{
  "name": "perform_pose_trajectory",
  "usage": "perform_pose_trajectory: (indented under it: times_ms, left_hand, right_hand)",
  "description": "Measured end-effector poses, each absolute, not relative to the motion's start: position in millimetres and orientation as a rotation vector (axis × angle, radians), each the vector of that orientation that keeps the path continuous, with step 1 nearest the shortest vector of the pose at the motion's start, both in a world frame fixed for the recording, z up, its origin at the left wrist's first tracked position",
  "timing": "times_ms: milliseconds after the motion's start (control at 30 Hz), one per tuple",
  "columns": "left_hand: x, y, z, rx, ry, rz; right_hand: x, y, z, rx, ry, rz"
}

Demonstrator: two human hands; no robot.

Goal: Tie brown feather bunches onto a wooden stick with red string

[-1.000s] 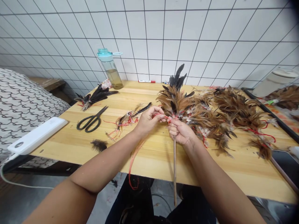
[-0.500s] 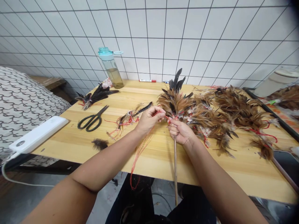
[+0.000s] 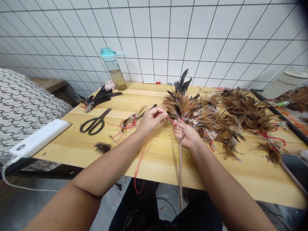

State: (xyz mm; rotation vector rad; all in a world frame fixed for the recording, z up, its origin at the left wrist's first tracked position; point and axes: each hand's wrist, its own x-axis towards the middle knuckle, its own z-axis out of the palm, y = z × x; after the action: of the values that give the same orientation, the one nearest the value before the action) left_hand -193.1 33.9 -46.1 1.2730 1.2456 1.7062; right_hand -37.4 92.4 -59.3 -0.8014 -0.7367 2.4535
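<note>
My right hand is closed around the top of a thin wooden stick, just below a head of brown and black feathers fixed to it. The stick points down past the table's front edge. My left hand pinches red string, which stretches from its fingertips to the binding by my right fingers. A loose length of the same string hangs from the left hand over the table edge. Behind that hand lies a small tangle of feathers and red string.
Black scissors and a bunch of black feathers lie left. A bottle stands at the back near a red-and-white marker. Brown feather bundles cover the right side, with a phone at the edge. A white power strip sits far left.
My left hand has shifted slightly left, away from the right hand, and the red string between them now shows longer. The right hand keeps its grip on the stick.
</note>
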Motion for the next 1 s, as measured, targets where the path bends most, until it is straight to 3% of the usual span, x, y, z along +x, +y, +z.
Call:
perform_pose_trajectory:
  times_ms: [567, 1000]
  left_hand:
    - [-195, 37, -49, 0.876, 0.868, 1.641]
    - [-190, 38, -55, 1.240, 1.448, 1.476]
  right_hand:
    - [-37, 93, -58, -0.854, -0.690, 2.412]
    - [-37, 92, -52, -0.896, -0.751, 2.344]
